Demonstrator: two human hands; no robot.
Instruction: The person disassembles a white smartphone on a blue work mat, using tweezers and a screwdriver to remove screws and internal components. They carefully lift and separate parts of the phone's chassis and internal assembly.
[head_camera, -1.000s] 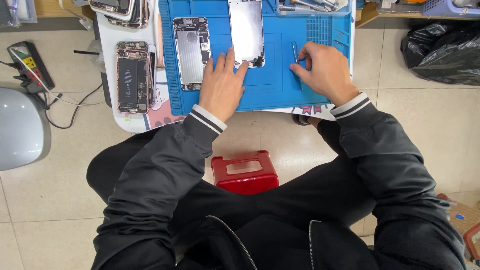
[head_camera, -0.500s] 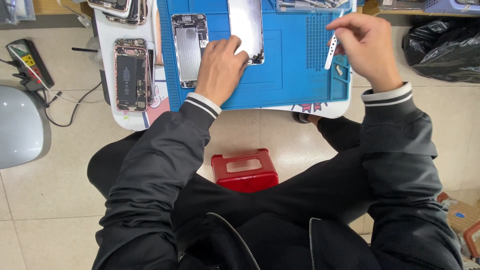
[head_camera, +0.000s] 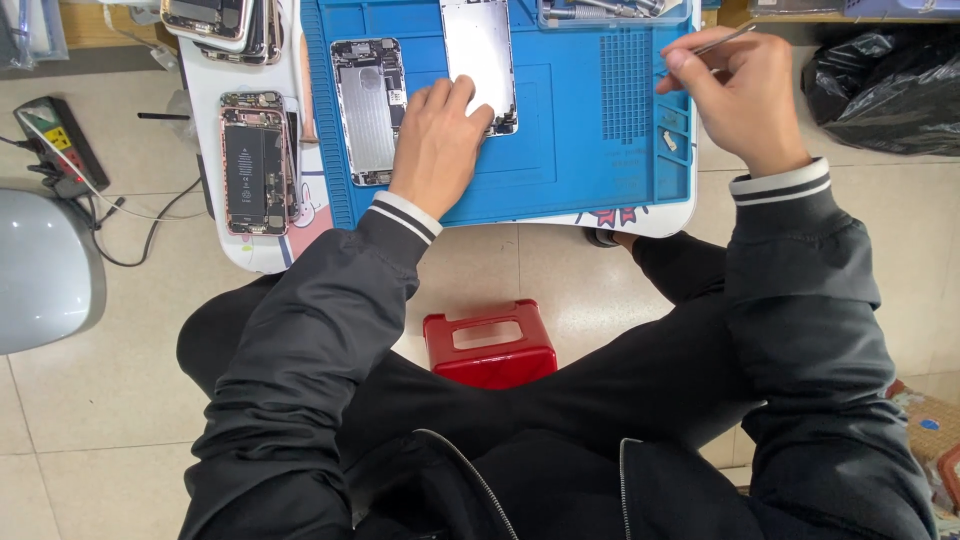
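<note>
My left hand (head_camera: 437, 140) lies flat on the blue work mat (head_camera: 560, 150), its fingertips pressing the lower edge of a silver phone panel (head_camera: 478, 55). Just left of that hand sits an opened phone body (head_camera: 367, 108) with its insides showing. My right hand (head_camera: 737, 92) is raised over the mat's right side and pinches a thin metal tool (head_camera: 722, 41) that points up and to the right.
Another opened phone (head_camera: 250, 162) lies on the white table (head_camera: 250, 255) left of the mat, with more phones (head_camera: 222, 22) stacked at the top left. A red stool (head_camera: 489, 343) stands between my legs. A power strip (head_camera: 55, 142) and a black bag (head_camera: 880, 70) lie on the floor.
My right hand rose from the mat's lower right and carried the thin tool up to the mat's right side. My left hand slid up onto the silver panel.
</note>
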